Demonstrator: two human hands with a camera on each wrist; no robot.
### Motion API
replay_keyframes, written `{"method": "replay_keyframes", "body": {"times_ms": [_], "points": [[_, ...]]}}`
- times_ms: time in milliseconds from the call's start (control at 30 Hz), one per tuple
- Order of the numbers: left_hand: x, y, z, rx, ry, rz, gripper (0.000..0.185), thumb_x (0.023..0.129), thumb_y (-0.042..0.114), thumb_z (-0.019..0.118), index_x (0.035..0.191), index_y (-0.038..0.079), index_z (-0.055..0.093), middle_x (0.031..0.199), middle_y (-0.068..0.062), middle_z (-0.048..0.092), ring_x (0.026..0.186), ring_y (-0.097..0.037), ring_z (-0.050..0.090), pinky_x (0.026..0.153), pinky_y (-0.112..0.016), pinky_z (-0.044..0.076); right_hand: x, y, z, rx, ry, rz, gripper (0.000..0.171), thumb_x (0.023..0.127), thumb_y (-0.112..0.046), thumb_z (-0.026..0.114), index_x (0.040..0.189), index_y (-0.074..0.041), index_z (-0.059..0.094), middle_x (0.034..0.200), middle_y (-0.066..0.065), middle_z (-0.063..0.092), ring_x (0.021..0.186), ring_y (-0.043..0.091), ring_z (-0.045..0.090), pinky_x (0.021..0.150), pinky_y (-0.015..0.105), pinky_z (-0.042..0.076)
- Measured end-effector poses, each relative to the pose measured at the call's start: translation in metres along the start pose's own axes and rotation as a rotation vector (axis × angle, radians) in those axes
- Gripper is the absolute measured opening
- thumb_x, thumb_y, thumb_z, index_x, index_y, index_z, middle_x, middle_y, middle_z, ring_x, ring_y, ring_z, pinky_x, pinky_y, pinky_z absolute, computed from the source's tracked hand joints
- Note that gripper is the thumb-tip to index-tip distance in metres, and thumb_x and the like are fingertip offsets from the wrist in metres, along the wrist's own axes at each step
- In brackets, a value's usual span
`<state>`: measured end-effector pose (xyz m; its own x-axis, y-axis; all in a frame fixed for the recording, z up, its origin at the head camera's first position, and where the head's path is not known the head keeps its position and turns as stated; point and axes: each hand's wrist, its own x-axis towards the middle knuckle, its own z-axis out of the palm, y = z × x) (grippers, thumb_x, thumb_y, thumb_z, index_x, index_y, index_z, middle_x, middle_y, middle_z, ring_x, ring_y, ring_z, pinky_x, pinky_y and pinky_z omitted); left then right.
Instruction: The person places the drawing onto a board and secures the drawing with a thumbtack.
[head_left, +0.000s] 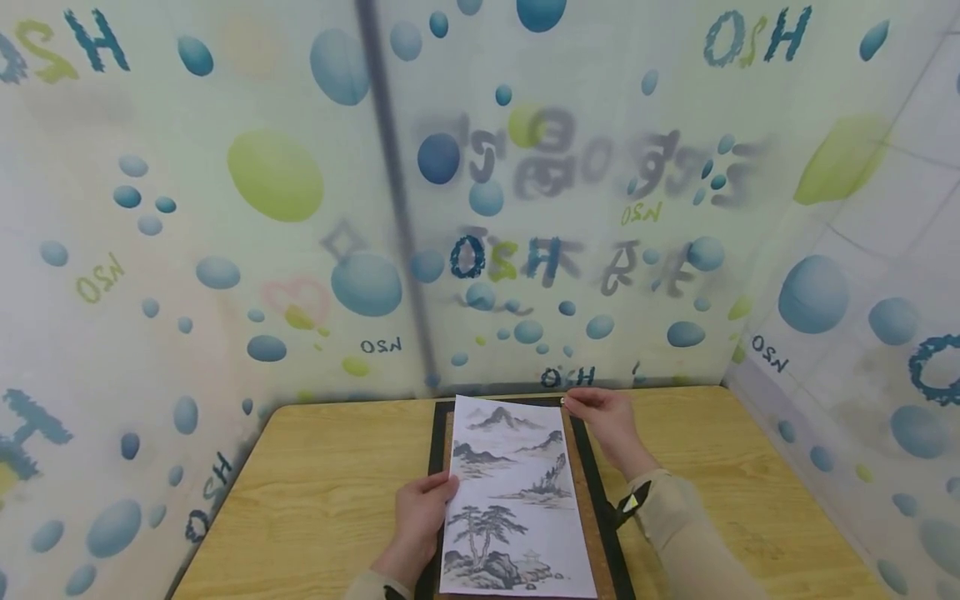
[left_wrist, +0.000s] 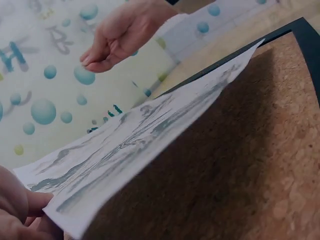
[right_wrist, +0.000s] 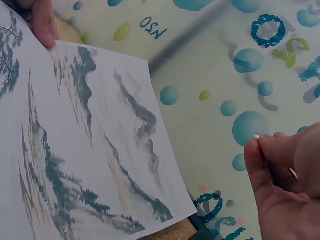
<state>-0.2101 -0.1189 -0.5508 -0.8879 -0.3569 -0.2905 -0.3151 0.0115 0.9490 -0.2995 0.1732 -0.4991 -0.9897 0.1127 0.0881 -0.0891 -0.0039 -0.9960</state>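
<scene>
I see the left hand (head_left: 420,510) w/ fingers pinching the left edge of the landscape print (head_left: 513,500), lifting that side. Print lies on the cork board (head_left: 581,500), black-framed, mid worktop (head_left: 322,492). The right hand (head_left: 603,417) sits at the print's far right corner, fingers (right_wrist: 265,165) pressed together, pinching a small metal pin (right_wrist: 256,136).
</scene>
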Motion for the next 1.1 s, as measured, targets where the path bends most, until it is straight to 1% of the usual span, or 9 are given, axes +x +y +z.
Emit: {"method": "replay_keyframes", "body": {"times_ms": [133,267,367,400,567,733,867,1000,1100], "points": [[0.0,-0.003,0.004,0.01,0.0,-0.011,0.03,0.096,0.007,0.075,0.122,-0.007,0.072,0.106,-0.017,0.074,0.095,-0.027,0.07,0.083,-0.043,0.058,0.003,0.002,0.004,0.038,0.004,0.017,0.025,0.094,0.004,0.077,0.117,0.014,0.072,0.102,0.014,0.078,0.089,0.019,0.076,0.085,0.03,0.061],[-0.002,-0.005,0.007,0.029,0.018,-0.04,0.03,0.095,0.006,0.075,0.122,-0.006,0.072,0.104,-0.015,0.074,0.094,-0.026,0.07,0.084,-0.044,0.058,0.004,0.006,0.01,0.068,0.016,0.033,0.021,0.093,0.007,0.077,0.112,0.014,0.072,0.097,0.013,0.078,0.088,0.026,0.077,0.085,0.034,0.062],[-0.003,-0.005,0.009,0.028,0.034,-0.042,0.028,0.094,0.004,0.076,0.12,-0.006,0.072,0.105,-0.016,0.074,0.094,-0.027,0.07,0.083,-0.044,0.058,0.004,0.01,0.013,0.077,0.023,0.032,0.021,0.092,0.008,0.077,0.111,0.014,0.073,0.097,0.015,0.078,0.091,0.032,0.077,0.083,0.032,0.062],[-0.003,-0.006,0.01,0.023,0.035,-0.032,0.028,0.093,0.004,0.077,0.119,-0.007,0.073,0.105,-0.017,0.074,0.095,-0.027,0.07,0.083,-0.044,0.058,0.004,0.01,0.014,0.085,0.024,0.032,0.021,0.092,0.009,0.077,0.111,0.015,0.072,0.097,0.015,0.078,0.09,0.031,0.077,0.083,0.033,0.062],[-0.002,-0.007,0.014,0.032,0.052,-0.036,0.025,0.093,0.002,0.077,0.116,-0.007,0.074,0.106,-0.018,0.074,0.097,-0.03,0.069,0.085,-0.047,0.057,0.004,0.012,0.018,0.111,0.018,0.044,0.02,0.092,0.01,0.076,0.112,0.016,0.072,0.097,0.016,0.077,0.085,0.023,0.077,0.082,0.034,0.063],[-0.005,-0.004,0.015,0.04,0.061,-0.042,0.025,0.093,0.001,0.076,0.116,-0.008,0.073,0.107,-0.02,0.073,0.098,-0.032,0.069,0.087,-0.049,0.056,0.006,0.017,0.025,0.164,0.009,0.044,0.016,0.091,0.014,0.075,0.106,0.014,0.074,0.094,0.016,0.076,0.086,0.025,0.077,0.08,0.035,0.063],[-0.004,-0.004,0.015,0.054,0.064,-0.059,0.025,0.094,0.002,0.075,0.117,-0.008,0.073,0.108,-0.02,0.072,0.1,-0.032,0.068,0.088,-0.049,0.056,0.007,0.024,0.033,0.159,0.005,0.052,0.017,0.089,0.016,0.075,0.106,0.015,0.073,0.093,0.015,0.076,0.081,0.02,0.076,0.077,0.032,0.063],[-0.003,-0.003,0.016,0.065,0.064,-0.07,0.025,0.094,0.002,0.075,0.117,-0.007,0.073,0.111,-0.02,0.071,0.102,-0.032,0.067,0.09,-0.049,0.056,0.009,0.03,0.039,0.181,0.012,0.108,0.016,0.089,0.015,0.075,0.105,0.013,0.074,0.094,0.015,0.076,0.081,0.02,0.075,0.076,0.031,0.063],[-0.003,-0.003,0.017,0.065,0.059,-0.071,0.025,0.094,0.0,0.074,0.117,-0.008,0.072,0.112,-0.021,0.071,0.103,-0.033,0.067,0.091,-0.05,0.056,0.01,0.034,0.042,0.195,0.019,0.175,0.018,0.091,0.014,0.075,0.109,0.012,0.073,0.098,0.016,0.075,0.085,0.021,0.076,0.079,0.032,0.063]]}}
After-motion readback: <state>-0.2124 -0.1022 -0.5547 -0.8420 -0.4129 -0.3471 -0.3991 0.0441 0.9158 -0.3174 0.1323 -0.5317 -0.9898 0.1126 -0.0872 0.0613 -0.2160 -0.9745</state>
